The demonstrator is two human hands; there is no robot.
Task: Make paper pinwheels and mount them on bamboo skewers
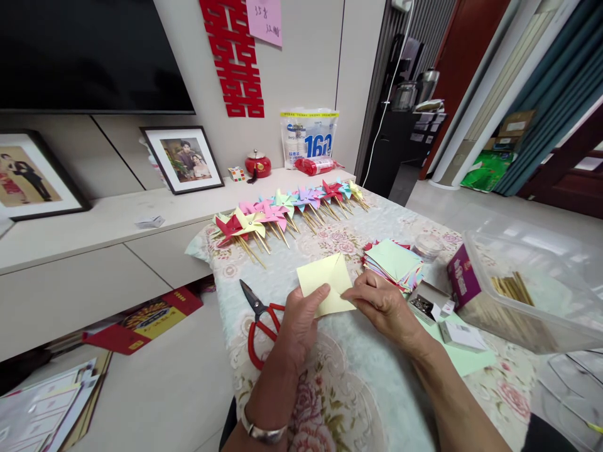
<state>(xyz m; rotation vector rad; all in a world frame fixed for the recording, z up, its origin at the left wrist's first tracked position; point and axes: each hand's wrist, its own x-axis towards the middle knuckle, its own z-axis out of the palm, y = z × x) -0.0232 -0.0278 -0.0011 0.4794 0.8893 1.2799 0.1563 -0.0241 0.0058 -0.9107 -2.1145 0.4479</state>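
A square of pale yellow paper (325,276), with slits running in from its corners, is held above the tablecloth. My left hand (301,320) grips its lower left side, thumb on top. At the right edge my right hand (379,301) pinches a corner of the same paper, fingers closed; whether anything small is also in the pinch is hidden. Red-handled scissors (259,320) lie beside my left wrist, blades pointing away. Beyond my right hand is a stack of coloured paper squares (393,260), light green on top.
Paper pinwheels (273,216) on wooden sticks line the table's far side. At right stand a small open box of metal fasteners (426,304), a white box (464,336) and a clear plastic bin (513,314) holding sticks. A round clear container (428,246) sits behind the stack.
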